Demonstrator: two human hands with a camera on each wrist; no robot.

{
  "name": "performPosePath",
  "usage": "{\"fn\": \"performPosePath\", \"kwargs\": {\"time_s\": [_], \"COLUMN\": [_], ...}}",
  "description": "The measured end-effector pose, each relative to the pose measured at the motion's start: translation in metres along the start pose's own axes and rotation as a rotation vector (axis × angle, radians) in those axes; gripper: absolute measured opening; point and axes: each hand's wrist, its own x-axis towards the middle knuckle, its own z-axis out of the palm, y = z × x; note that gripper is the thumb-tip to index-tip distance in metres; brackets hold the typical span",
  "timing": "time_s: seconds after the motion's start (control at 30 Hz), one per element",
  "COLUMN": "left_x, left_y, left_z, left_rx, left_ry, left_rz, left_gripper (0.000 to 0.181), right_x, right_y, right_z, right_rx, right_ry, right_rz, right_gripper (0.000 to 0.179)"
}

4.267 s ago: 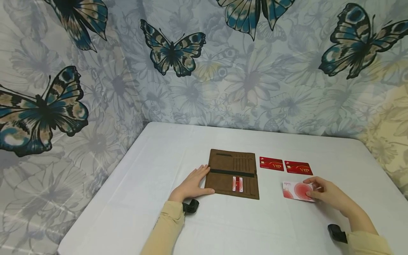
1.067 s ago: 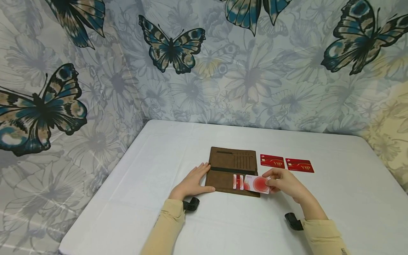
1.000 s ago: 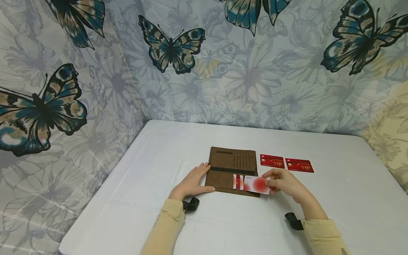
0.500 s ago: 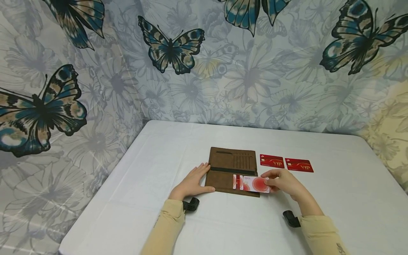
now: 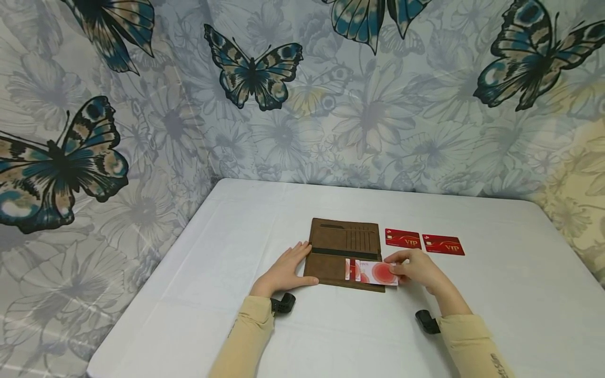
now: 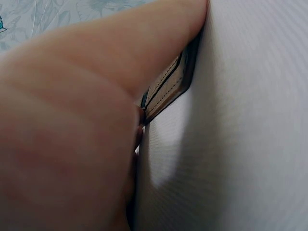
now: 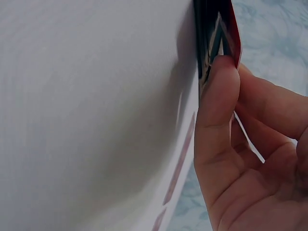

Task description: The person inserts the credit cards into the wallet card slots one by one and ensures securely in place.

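An unfolded brown wallet [image 5: 326, 269] lies on the white table, its card slots facing up. My left hand [image 5: 282, 274] rests at the wallet's left edge with fingers straight and spread, and covers part of that edge in the left wrist view. Between thumb and fingers, my right hand [image 5: 418, 270] pinches the right end of a pink-and-white card [image 5: 371, 272]. That card lies over the lower half of the wallet, beside red and white card edges [image 5: 350, 269] showing in the slots. Whether its left end is inside a slot is too small to tell.
Two red VIP cards [image 5: 403, 238] lie side by side on the table, right of the wallet and just beyond my right hand. The white table [image 5: 264, 210] ends at a butterfly-patterned backdrop [image 5: 378, 131] behind and to the left.
My right hand has carried the pink-and-white card left from the table onto the wallet. Over the last second the card has slid slightly further left. My left hand has stayed put.
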Motion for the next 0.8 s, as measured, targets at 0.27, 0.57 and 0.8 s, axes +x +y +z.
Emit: {"fn": "performPosePath", "kwargs": {"time_s": [0.27, 0.57, 0.8], "left_x": [0.000, -0.001, 0.000], "left_y": [0.001, -0.002, -0.002], "left_z": [0.000, 0.001, 0.001], "left_rx": [0.003, 0.010, 0.006], "left_ry": [-0.008, -0.007, -0.012], "left_rz": [-0.013, -0.023, -0.023], "left_gripper": [0.090, 0.090, 0.091], "right_x": [0.005, 0.009, 0.012], "right_y": [-0.004, -0.012, -0.018], "right_z": [0.007, 0.014, 0.020], "right_rx": [-0.007, -0.036, -0.109], "right_ry": [-0.001, 0.005, 0.037], "right_rz": [0.000, -0.035, -0.057], "right_gripper": [0.019, 0.013, 0.012]}}
